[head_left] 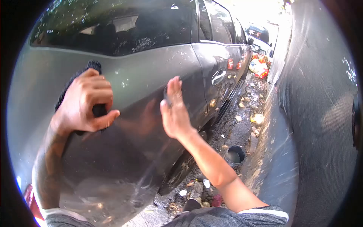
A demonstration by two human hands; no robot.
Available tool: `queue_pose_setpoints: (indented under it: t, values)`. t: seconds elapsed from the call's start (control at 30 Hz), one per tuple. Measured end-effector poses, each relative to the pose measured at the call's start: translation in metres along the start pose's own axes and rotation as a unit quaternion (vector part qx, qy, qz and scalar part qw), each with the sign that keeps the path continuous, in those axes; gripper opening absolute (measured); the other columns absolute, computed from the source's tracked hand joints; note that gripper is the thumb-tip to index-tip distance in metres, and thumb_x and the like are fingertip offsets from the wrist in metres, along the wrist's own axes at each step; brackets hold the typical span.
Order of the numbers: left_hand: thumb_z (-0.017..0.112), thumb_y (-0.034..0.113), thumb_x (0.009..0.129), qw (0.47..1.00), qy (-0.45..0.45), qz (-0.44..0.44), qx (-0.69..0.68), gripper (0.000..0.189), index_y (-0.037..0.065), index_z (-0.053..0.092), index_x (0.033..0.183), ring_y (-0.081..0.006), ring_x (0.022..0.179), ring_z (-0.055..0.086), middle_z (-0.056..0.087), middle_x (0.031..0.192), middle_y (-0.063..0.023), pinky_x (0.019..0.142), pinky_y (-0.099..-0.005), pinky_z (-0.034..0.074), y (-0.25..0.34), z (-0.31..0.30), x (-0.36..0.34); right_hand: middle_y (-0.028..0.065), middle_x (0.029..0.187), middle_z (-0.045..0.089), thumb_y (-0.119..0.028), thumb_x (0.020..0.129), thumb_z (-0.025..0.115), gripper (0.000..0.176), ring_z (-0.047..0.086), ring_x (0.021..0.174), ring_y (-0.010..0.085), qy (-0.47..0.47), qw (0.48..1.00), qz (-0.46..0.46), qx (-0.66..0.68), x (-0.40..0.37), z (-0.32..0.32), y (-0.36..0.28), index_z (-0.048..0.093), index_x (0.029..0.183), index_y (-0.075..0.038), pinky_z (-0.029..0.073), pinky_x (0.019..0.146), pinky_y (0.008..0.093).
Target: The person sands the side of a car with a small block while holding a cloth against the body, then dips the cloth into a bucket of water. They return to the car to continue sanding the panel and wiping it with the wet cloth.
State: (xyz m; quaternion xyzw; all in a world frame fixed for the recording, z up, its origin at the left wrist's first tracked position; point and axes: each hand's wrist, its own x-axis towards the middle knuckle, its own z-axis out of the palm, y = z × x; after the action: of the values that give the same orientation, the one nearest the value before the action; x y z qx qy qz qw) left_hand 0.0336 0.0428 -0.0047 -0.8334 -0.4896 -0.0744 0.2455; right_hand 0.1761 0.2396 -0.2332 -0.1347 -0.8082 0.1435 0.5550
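The left hand (89,104) grips a dark, shaggy cloth (94,66) at the side of a grey car (151,79), its rear side window (121,32) above the curled fingers (99,90). The right hand (176,118) is held flat, its fingers by the same panel; contact is unclear. Right of those fingers sits a door handle (218,77); below and right, a dark bucket (235,155).

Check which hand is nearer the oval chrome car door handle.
Right. The right hand is at the grey car panel, rearward of the handle; the left hand is farther rearward, gripping a black textured item.
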Motion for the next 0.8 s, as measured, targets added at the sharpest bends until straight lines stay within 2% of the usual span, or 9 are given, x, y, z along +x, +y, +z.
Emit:
queue_pose_setpoints:
  t: [0.03,0.1,0.17,0.23,0.3,0.43,0.53,0.7,0.8]
  values:
    - [0.078,0.022,0.062,1.0,-0.014,0.003,0.001,0.03,0.013,0.049,0.058,-0.023,0.063,0.055,0.054,0.063,-0.002,0.076,-0.0382,0.041,-0.001,0.0,-0.002,0.0322,0.165,0.0,-0.03,0.109,0.027,0.067,-0.001,0.154,0.0454,0.014,0.999,-0.028,-0.028,0.008,-0.001,0.025,0.003,0.158,0.008,0.001,0.127,0.0475]
    - [0.078,0.023,0.063,1.0,-0.009,0.0,-0.009,0.031,0.012,0.049,0.058,-0.0235,0.063,0.054,0.052,0.063,-0.0023,0.076,-0.038,0.042,-0.001,0.001,-0.002,0.0305,0.166,0.001,-0.036,0.111,0.025,0.067,-0.001,0.155,0.0428,0.034,0.986,0.153,0.054,0.041,-0.014,0.057,0.01,0.158,0.008,0.002,0.127,0.044]
    - [0.077,0.022,0.064,1.0,0.001,0.008,0.002,0.03,0.011,0.05,0.059,-0.0258,0.064,0.055,0.05,0.062,-0.003,0.075,-0.0373,0.043,0.001,0.0,-0.002,0.0304,0.166,0.001,-0.038,0.11,0.026,0.069,-0.001,0.155,0.0431,0.011,0.98,0.188,0.058,0.039,-0.02,0.027,0.008,0.158,0.008,0.002,0.127,0.0443]
    - [0.077,0.022,0.065,1.0,0.003,-0.001,0.001,0.031,0.011,0.049,0.06,-0.0261,0.064,0.055,0.05,0.062,-0.0028,0.076,-0.038,0.043,0.0,0.0,-0.002,0.0303,0.166,0.001,-0.036,0.11,0.028,0.069,-0.002,0.155,0.0431,0.003,0.998,0.0,0.063,0.002,-0.005,-0.002,0.005,0.159,0.007,0.001,0.127,0.0437]
    - [0.076,0.022,0.066,1.0,-0.002,0.018,0.001,0.031,0.011,0.048,0.06,-0.0258,0.065,0.056,0.05,0.062,-0.0021,0.076,-0.0383,0.044,-0.001,0.001,-0.003,0.0284,0.166,0.002,-0.034,0.109,0.031,0.069,-0.001,0.156,0.0394,-0.009,0.999,0.001,0.047,0.002,-0.009,0.008,0.007,0.159,0.005,0.0,0.127,0.0418]
    - [0.075,0.023,0.067,0.999,0.012,0.032,-0.01,0.029,0.012,0.049,0.059,-0.0232,0.065,0.053,0.049,0.062,-0.0015,0.077,-0.0387,0.042,-0.005,0.006,-0.006,0.0288,0.166,0.004,-0.037,0.109,0.034,0.069,0.001,0.156,0.0373,0.018,0.963,0.238,0.122,0.056,-0.034,0.042,0.016,0.157,0.008,0.001,0.127,0.0391]
    - [0.075,0.022,0.067,0.999,0.026,0.032,-0.01,0.028,0.012,0.05,0.06,-0.0235,0.067,0.054,0.05,0.063,-0.0018,0.077,-0.0389,0.043,-0.006,0.005,-0.006,0.0301,0.166,0.0,-0.045,0.108,0.033,0.076,-0.002,0.155,0.0424,-0.012,0.996,0.041,0.08,0.006,-0.007,0.007,0.009,0.159,0.007,0.0,0.127,0.0445]
    - [0.074,0.022,0.068,0.999,0.017,0.028,0.01,0.027,0.013,0.051,0.059,-0.0227,0.067,0.056,0.051,0.062,-0.0008,0.076,-0.0379,0.044,-0.006,0.009,-0.009,0.0255,0.168,0.006,-0.028,0.108,0.032,0.064,0.001,0.157,0.0323,-0.042,0.944,0.312,0.1,0.053,-0.028,0.056,0.015,0.158,0.008,0.004,0.127,0.0376]
    - [0.075,0.022,0.068,0.999,0.023,0.027,0.009,0.027,0.012,0.052,0.06,-0.0225,0.066,0.056,0.051,0.062,-0.0008,0.076,-0.0379,0.044,-0.005,0.01,-0.01,0.0244,0.168,0.004,-0.034,0.109,0.032,0.066,-0.001,0.157,0.0336,-0.003,0.97,0.22,0.107,0.033,-0.022,0.024,0.015,0.158,0.007,0.002,0.127,0.0389]
